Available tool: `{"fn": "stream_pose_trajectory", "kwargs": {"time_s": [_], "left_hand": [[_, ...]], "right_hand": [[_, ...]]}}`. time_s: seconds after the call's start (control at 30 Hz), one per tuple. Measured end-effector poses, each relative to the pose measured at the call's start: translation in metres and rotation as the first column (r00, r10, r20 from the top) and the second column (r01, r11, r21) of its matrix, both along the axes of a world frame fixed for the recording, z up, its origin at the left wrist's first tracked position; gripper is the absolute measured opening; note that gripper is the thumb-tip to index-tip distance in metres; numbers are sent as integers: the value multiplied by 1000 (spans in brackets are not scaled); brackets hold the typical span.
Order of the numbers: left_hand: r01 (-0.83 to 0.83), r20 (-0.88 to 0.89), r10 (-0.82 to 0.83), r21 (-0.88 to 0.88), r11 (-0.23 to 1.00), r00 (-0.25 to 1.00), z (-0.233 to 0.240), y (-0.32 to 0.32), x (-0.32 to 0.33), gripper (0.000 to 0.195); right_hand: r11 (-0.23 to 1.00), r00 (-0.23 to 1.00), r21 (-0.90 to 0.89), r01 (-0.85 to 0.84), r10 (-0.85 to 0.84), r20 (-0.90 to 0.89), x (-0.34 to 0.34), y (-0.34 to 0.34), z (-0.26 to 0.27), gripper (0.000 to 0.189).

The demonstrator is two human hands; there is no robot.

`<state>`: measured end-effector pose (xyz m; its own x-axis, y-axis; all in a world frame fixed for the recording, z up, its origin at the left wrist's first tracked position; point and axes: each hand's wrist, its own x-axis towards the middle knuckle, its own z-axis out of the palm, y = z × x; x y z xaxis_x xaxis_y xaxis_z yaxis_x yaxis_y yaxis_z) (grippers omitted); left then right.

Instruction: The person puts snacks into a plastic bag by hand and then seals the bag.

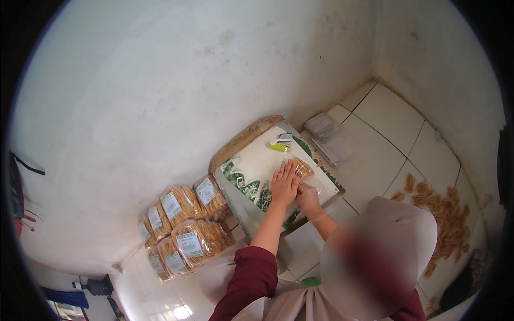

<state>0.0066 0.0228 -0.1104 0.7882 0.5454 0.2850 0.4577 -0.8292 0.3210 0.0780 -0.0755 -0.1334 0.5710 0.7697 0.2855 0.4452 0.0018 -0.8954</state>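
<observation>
A clear plastic bag of brown stick snacks lies on a low table with a worn white and green top. My left hand rests flat against the near left side of this bag, its fingers stretched out. Close beside it, my right hand has its fingers bent at the bag's near end and clear film; whether it grips the film cannot be told. Beyond the bag lie a green and white stapler and a small blue box.
Several filled, labelled snack bags stand left of the table. Stacks of clear plastic bags lie on the tiled floor behind it. Loose brown snacks are spread on the floor at right. A wall rises behind the table.
</observation>
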Motion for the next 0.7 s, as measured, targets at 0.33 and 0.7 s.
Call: {"fn": "stream_pose_trajectory", "kwargs": {"time_s": [0.33,0.7], "left_hand": [[-210,-262,169,-136,968,950,41,2,34,44],[24,-57,-28,-70,997,998,4,29,16,44]], "right_hand": [[982,846,85,-166,186,-500,39,-9,-18,20],[998,844,-50,41,-61,-533,35,6,-17,20]]}}
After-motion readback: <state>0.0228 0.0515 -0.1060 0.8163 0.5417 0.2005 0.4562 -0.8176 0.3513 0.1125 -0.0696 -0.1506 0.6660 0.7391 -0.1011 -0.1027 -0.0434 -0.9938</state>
